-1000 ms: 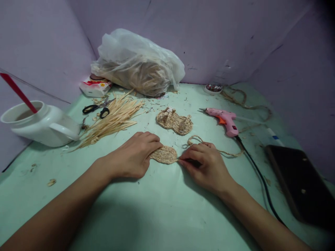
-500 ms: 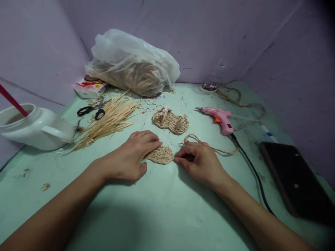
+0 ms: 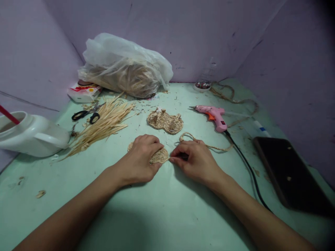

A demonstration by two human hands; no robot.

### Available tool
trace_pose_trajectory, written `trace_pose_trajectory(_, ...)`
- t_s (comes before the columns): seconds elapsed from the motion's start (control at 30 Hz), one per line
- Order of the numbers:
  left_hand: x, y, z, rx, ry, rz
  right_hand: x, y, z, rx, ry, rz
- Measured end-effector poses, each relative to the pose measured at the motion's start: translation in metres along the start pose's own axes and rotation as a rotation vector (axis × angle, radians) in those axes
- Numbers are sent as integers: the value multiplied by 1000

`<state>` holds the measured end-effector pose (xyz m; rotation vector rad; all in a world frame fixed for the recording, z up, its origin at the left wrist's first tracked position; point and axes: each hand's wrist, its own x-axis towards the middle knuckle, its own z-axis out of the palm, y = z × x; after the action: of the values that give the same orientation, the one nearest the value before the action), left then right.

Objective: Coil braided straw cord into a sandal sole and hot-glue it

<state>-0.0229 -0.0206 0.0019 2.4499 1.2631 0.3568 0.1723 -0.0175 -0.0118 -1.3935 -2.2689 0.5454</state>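
A flat, coiled braided-straw sole (image 3: 160, 156) lies on the table, its left end showing beyond my knuckles. My left hand (image 3: 142, 158) is closed over its middle, thumb at the near edge and fingers across the top. At the sole's right tip, the thumb and forefinger of my right hand (image 3: 195, 160) pinch a thin strand that seems part of the braided cord (image 3: 218, 149); the fingers hide most of the join. The cord loops out behind that hand to the right. Farther back sits a small finished-looking woven slipper pair (image 3: 166, 122) with white beads at its upper left.
A pink glue gun (image 3: 213, 116) with a black cable lies right, near a dark phone (image 3: 293, 174). Straw strips (image 3: 104, 120), black-handled scissors (image 3: 89, 113) and a white jug (image 3: 36, 136) are left. Behind stand a plastic bag (image 3: 125, 66) and a bead dish (image 3: 202, 86).
My left hand has shifted right along the sole, uncovering its left end, and its thumb has closed in on the near edge. My right hand keeps its pinch. The whole view has shifted slightly.
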Motion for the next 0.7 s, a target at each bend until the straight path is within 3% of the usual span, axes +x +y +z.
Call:
trace_pose_trajectory(0.3, -3, -4, 3, -68, 44, 39, 4, 3, -2, 8, -26, -44)
trace_pose_trajectory(0.57, -5, -6, 3, -77, 45, 64, 3, 11, -2, -87, 33, -300)
trace_pose_trajectory(0.7, -6, -5, 2, -87, 37, 66, 5, 14, 0, -106, 75, -328)
